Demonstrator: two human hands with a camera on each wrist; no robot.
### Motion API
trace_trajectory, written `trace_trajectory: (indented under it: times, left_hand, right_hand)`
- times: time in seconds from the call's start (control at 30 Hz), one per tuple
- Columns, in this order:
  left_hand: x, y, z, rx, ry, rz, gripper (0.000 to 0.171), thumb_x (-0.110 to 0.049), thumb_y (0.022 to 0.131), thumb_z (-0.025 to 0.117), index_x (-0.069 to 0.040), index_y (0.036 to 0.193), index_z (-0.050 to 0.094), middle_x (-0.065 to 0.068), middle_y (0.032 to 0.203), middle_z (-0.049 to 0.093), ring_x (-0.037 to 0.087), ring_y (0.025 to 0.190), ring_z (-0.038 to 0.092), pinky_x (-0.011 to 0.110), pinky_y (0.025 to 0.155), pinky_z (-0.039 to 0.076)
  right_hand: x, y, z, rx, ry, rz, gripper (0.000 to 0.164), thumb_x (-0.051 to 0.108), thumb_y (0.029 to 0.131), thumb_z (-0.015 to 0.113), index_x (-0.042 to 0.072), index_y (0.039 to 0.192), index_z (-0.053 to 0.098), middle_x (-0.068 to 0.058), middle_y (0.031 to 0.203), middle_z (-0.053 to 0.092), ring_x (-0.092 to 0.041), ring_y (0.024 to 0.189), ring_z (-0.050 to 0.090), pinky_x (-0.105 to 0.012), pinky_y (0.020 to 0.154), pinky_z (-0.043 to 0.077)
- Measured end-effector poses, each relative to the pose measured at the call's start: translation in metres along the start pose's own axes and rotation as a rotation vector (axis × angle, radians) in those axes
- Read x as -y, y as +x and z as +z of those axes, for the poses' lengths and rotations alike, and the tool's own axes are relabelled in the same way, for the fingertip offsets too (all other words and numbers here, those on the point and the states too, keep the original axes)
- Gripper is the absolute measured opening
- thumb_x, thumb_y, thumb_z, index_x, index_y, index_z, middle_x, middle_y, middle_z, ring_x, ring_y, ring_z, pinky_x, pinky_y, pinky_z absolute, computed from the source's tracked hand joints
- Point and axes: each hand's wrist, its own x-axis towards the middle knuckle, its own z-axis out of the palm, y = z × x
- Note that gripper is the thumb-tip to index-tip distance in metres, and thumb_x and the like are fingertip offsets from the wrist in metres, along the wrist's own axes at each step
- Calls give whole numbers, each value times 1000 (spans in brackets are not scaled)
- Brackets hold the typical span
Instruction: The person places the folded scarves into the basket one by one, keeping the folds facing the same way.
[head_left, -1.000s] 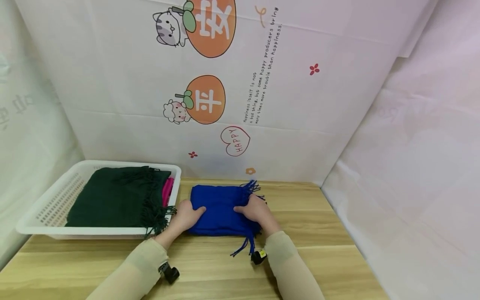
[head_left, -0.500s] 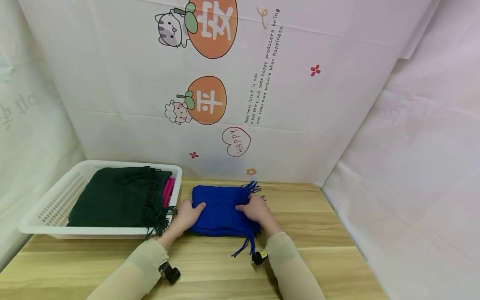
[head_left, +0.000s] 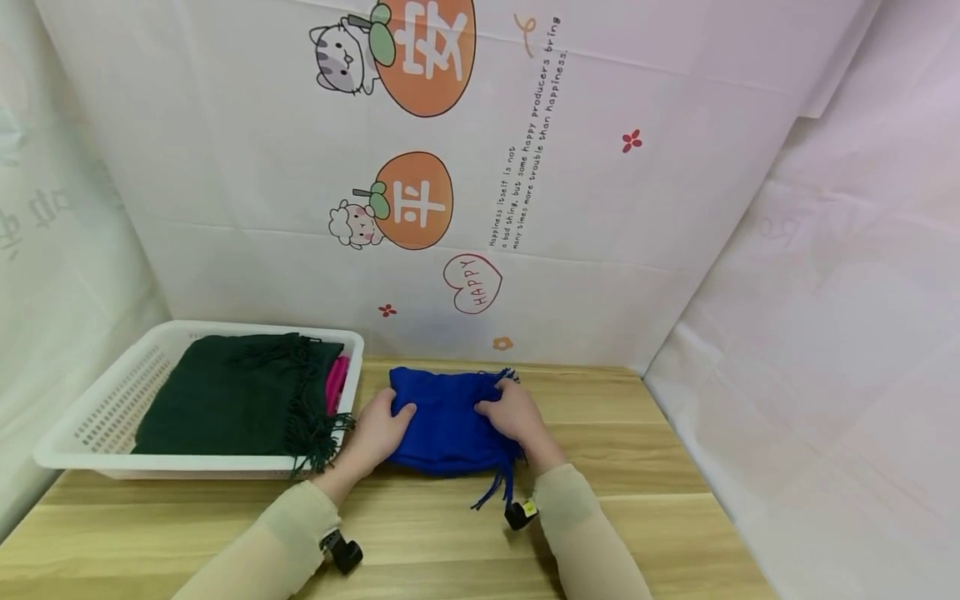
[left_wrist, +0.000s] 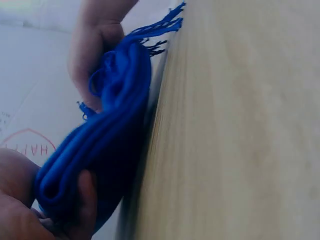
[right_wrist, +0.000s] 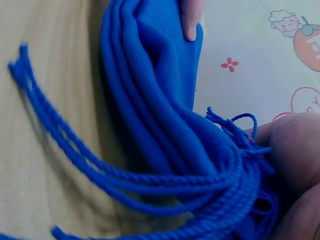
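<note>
A folded blue scarf [head_left: 446, 421] with fringed ends is held between both hands just over the wooden table. My left hand [head_left: 381, 429] grips its left edge, thumb on top and fingers beneath; in the left wrist view the fingers curl under the folded layers of the scarf [left_wrist: 115, 115]. On the opposite edge my right hand [head_left: 517, 412] pinches the scarf, its thumb lying on the upper face. Blue fringe [right_wrist: 165, 185] hangs loose near the right hand in the right wrist view. The fingertips under the cloth are partly hidden.
Left of the scarf stands a white plastic basket [head_left: 82, 458]. In it lies a folded dark green scarf [head_left: 217, 396], its fringe draped over the rim, with a bright pink cloth [head_left: 337, 385] beside it. White printed sheeting [head_left: 562, 208] walls the table [head_left: 622, 517] at the back and sides.
Both hands have tightened on the scarf's edges and raised it slightly off the table. It has shifted a little to the right and its left side now tilts up.
</note>
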Motion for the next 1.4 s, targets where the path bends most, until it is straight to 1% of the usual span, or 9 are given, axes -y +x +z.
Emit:
trace_trajectory:
  times: [0.13, 0.37, 0.57, 0.73, 0.87, 1.0, 1.1, 1.2, 1.4]
  left_hand:
    - [-11, -3, -3, 0, 14, 32, 59, -31, 103, 60, 7, 145, 47, 28, 147, 50, 44, 136, 47, 58, 111, 38]
    - [-29, -10, -11, 12, 7, 46, 59, -33, 104, 58, 3, 148, 45, 25, 151, 48, 42, 139, 46, 59, 112, 38]
    - [-44, -15, -21, 16, 3, 51, 57, -36, 104, 57, 1, 146, 47, 22, 150, 50, 40, 137, 48, 58, 110, 40]
    - [-53, -18, -32, 18, -6, 62, 57, -37, 105, 56, -1, 148, 46, 21, 150, 50, 39, 138, 47, 59, 110, 39]
    - [-61, -21, -43, 5, -27, 77, 43, -37, 104, 57, -7, 135, 55, 16, 136, 60, 35, 123, 58, 56, 102, 47]
    - [-67, -22, -54, -5, -44, 99, 29, -37, 104, 59, -12, 119, 59, 10, 118, 64, 29, 103, 59, 50, 90, 51]
    - [-69, -21, -61, -4, -48, 111, 29, -36, 104, 60, -11, 119, 60, 10, 117, 64, 28, 100, 58, 47, 88, 50]
    - [-71, -22, -67, 0, -47, 120, 28, -35, 104, 60, -11, 118, 60, 10, 113, 64, 28, 96, 57, 44, 84, 48]
    - [-72, -23, -74, 8, -12, 126, 30, -36, 104, 59, -11, 122, 60, 12, 119, 66, 29, 100, 58, 49, 88, 51]
  right_hand:
    - [1, 1, -6, -45, 8, -34, 63, 35, 93, 72, 0, 142, 54, -20, 138, 60, -38, 125, 58, -53, 102, 48]
    - [9, -4, -21, -84, 47, -67, 55, 33, 91, 73, 1, 135, 60, -17, 132, 64, -34, 119, 61, -52, 99, 49]
    - [15, -9, -29, -100, 55, -75, 54, 34, 91, 73, 5, 135, 62, -15, 136, 63, -34, 122, 60, -52, 101, 48]
    - [22, -15, -35, -116, 67, -86, 58, 36, 91, 73, 5, 138, 59, -16, 139, 60, -35, 125, 58, -53, 102, 48]
    - [31, -21, -38, -135, 61, -97, 54, 37, 91, 73, 6, 134, 62, -16, 135, 63, -33, 120, 61, -52, 99, 49]
    - [38, -27, -40, -150, 61, -121, 43, 36, 91, 73, 8, 122, 66, -12, 120, 68, -28, 105, 64, -49, 90, 52]
    - [42, -30, -41, -163, 78, -135, 39, 37, 90, 74, 10, 117, 67, -10, 112, 69, -26, 96, 63, -47, 84, 53]
    - [45, -32, -41, -172, 89, -145, 39, 39, 89, 74, 11, 116, 67, -8, 112, 69, -25, 96, 64, -47, 84, 53]
    - [51, -36, -41, -174, 105, -179, 33, 37, 89, 74, 12, 109, 67, -7, 109, 69, -24, 94, 62, -46, 82, 53]
